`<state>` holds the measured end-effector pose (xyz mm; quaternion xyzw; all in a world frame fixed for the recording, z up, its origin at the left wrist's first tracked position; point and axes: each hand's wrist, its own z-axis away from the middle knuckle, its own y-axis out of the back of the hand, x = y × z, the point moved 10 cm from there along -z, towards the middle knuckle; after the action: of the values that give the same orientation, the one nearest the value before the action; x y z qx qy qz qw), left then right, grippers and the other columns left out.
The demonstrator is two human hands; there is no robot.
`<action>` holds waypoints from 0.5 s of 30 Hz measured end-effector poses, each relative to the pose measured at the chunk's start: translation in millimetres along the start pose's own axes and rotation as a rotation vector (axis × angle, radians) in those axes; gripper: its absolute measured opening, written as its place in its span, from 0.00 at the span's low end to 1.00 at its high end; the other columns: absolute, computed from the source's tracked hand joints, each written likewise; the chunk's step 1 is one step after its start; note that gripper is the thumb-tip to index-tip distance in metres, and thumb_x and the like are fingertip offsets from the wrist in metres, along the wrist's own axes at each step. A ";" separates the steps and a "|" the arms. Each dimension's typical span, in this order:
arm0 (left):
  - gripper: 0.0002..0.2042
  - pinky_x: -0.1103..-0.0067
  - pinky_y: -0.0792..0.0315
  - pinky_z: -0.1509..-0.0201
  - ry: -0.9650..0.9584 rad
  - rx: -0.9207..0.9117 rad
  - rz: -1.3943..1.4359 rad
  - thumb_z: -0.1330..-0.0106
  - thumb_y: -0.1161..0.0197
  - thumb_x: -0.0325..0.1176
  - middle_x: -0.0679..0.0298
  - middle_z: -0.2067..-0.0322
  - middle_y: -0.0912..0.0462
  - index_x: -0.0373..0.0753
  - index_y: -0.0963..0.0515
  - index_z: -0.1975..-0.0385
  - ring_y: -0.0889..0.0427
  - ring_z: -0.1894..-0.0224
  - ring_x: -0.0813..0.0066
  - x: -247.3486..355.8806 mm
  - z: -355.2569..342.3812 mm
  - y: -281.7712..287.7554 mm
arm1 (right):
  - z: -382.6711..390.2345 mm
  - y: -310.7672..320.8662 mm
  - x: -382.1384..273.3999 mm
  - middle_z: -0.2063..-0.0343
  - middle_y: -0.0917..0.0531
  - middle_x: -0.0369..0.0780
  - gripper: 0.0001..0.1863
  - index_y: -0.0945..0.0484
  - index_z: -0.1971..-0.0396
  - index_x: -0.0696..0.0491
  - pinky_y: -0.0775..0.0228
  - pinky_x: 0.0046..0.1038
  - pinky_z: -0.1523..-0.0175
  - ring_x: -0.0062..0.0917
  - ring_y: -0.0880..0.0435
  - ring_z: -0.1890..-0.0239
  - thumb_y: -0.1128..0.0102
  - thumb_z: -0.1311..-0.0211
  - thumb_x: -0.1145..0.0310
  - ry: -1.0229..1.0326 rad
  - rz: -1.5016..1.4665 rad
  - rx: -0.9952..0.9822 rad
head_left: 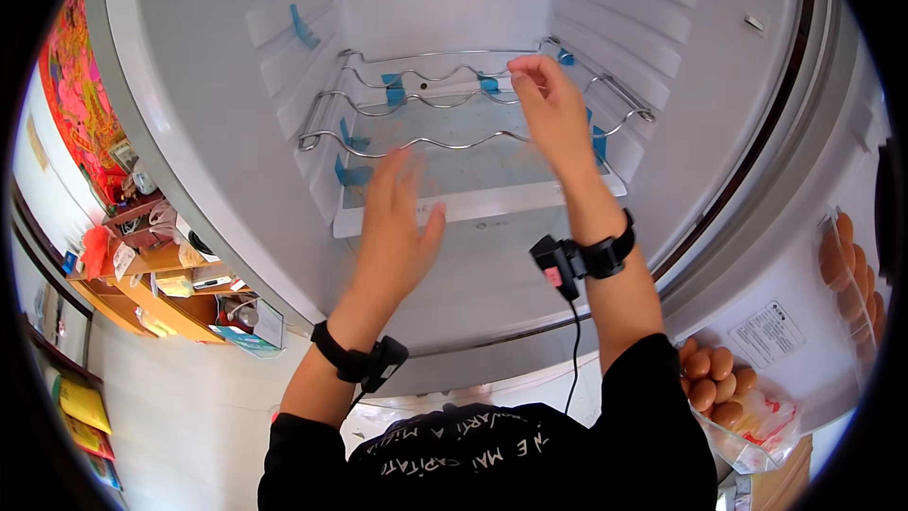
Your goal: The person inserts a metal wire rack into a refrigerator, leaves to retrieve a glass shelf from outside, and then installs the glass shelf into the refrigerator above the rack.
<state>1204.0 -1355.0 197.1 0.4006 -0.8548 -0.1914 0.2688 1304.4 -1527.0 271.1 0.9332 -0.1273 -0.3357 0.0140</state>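
A wavy chrome wire rack (454, 144) sits inside the white refrigerator, above a glass shelf (463, 170) with a white front edge. Just in front of the rack's nearest wire, my left hand (395, 227) is open, its stretched fingers smeared by motion and the thumb apart. My right hand (549, 114) is over the rack's right half, fingers bent in toward the thumb near the back wires. Whatever those fingers may hold is hidden. Pieces of blue tape (354, 171) cling around the shelf; another blue strip (304, 26) hangs on the left inner wall.
On the right, the open door carries brown eggs (711, 377) in a clear bin, with a plastic bag (771, 416) beside them. A cluttered wooden shelf unit (156, 298) stands at the left. A black cable (576, 360) hangs from my right wristband.
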 end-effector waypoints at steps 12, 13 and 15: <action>0.14 0.66 0.37 0.45 -0.083 -0.039 -0.194 0.43 0.46 0.29 0.52 0.53 0.29 0.33 0.28 0.57 0.30 0.49 0.56 -19.7 23.6 -42.7 | -153.3 13.7 93.4 0.63 0.21 0.45 0.12 0.23 0.66 0.55 0.33 0.31 0.54 0.37 0.24 0.59 0.54 0.46 0.68 0.101 1.443 -0.784; 0.14 0.66 0.37 0.45 -0.078 -0.035 -0.197 0.43 0.46 0.29 0.52 0.53 0.29 0.33 0.28 0.57 0.30 0.49 0.56 -21.6 23.7 -42.0 | -156.2 11.0 100.6 0.63 0.21 0.45 0.12 0.23 0.66 0.55 0.33 0.31 0.54 0.37 0.24 0.59 0.54 0.46 0.68 0.108 1.441 -0.788; 0.16 0.66 0.38 0.45 -0.104 -0.046 -0.172 0.43 0.46 0.31 0.53 0.53 0.28 0.34 0.30 0.54 0.31 0.49 0.57 -21.6 25.1 -43.1 | -155.4 2.0 126.5 0.60 0.22 0.44 0.13 0.23 0.64 0.53 0.34 0.31 0.52 0.37 0.25 0.57 0.54 0.47 0.70 0.012 1.377 -0.857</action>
<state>1225.3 -1361.3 147.4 0.4557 -0.8253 -0.2541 0.2158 1495.7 -1569.4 312.8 0.5608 -0.5336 -0.2663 0.5743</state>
